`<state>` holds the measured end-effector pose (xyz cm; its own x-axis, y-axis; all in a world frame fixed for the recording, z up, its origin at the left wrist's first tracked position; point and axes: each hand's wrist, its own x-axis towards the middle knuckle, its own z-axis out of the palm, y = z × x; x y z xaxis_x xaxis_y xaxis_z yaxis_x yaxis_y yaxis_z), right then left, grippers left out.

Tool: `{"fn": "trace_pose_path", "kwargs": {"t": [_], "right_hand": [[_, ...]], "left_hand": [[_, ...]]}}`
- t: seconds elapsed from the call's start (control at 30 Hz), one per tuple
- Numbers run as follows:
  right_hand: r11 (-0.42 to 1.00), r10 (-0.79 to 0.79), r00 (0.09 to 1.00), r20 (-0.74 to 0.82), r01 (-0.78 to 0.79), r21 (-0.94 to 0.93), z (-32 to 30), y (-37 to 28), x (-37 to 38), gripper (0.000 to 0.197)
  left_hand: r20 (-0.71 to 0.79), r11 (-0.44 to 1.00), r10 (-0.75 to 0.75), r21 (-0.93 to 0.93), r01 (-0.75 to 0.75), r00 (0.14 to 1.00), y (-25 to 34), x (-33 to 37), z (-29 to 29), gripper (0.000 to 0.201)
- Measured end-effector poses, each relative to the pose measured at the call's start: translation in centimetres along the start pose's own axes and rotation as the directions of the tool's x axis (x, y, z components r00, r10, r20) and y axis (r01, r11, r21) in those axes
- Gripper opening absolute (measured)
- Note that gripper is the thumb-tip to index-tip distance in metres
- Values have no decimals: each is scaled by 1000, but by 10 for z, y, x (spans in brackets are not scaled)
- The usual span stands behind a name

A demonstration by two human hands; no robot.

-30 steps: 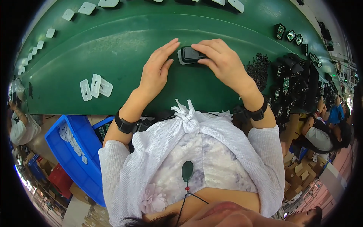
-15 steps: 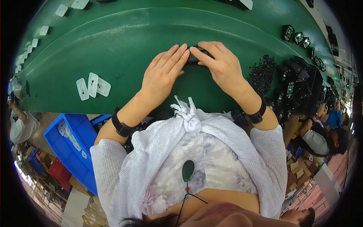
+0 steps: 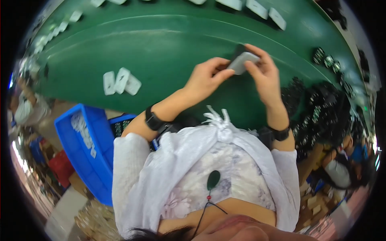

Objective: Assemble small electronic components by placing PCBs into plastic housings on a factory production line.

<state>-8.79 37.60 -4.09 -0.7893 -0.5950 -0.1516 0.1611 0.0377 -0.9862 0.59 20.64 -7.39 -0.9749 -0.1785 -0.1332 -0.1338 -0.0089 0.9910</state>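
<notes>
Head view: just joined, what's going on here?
A person's left hand and right hand together hold a small black-and-white unit, tilted over the green table. Its pale side faces the camera; blur hides whether the two parts are fastened. Three white pieces lie to the left, above a blue bin in the picture. A heap of black parts sits to the right.
</notes>
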Motion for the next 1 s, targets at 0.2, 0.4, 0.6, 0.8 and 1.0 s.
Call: {"fn": "trace_pose_path", "kwargs": {"t": [0.2, 0.4, 0.6, 0.8, 1.0], "right_hand": [[834, -374, 915, -149, 262, -486, -65, -21, 29, 40], [711, -401, 913, -78, 256, -655, -139, -34, 71, 38], [702, -237, 971, -28, 151, -696, -194, -25, 121, 31], [777, -15, 995, -96, -49, -628, -203, -53, 127, 27], [735, 66, 993, 98, 18, -678, -240, -18, 153, 32]], "left_hand": [[-67, 502, 572, 817, -284, 818, 24, -28, -49, 31], [-333, 130, 554, 940, 316, 763, 6, -91, -139, 39], [-389, 186, 408, 921, 342, 826, -10, -115, -189, 45], [-435, 261, 366, 897, 358, 823, -13, -114, -197, 46], [-432, 334, 314, 884, 327, 846, -3, -112, -211, 51]]}}
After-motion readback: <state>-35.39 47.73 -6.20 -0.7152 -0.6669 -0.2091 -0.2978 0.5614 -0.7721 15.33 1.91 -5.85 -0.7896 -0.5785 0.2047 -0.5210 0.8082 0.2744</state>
